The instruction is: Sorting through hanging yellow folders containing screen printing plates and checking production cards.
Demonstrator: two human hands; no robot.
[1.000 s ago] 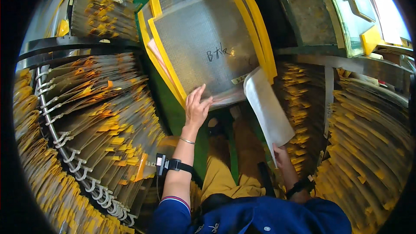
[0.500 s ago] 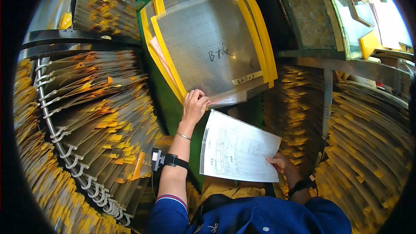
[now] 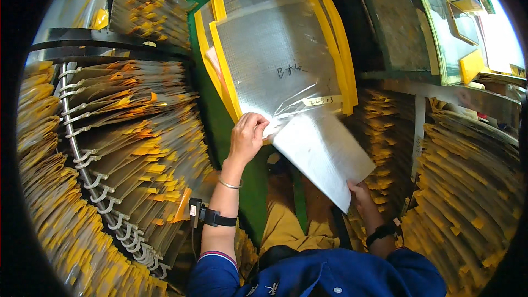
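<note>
A large silver-mesh screen with a yellow taped border (image 3: pixel 278 63) leans on the green floor ahead of me, with more like it stacked behind. My left hand (image 3: pixel 246 136) grips its lower edge, where a clear film is folded back. My right hand (image 3: pixel 360 192) pinches the near corner of a white paper sheet (image 3: pixel 324 157), whose far end reaches up under the screen's lower edge. Both wrists carry black bands.
Racks of hanging grey and yellow screens (image 3: pixel 126 148) curve along the left on metal hooks. More stacked screens (image 3: pixel 467 181) fill the right side. A green floor strip (image 3: pixel 217 115) runs between them. Yellow objects sit on a shelf at top right (image 3: pixel 465 16).
The paper sheet swung from lying open over my lap up toward the screen's lower edge. My left hand stayed on that edge, curling tighter.
</note>
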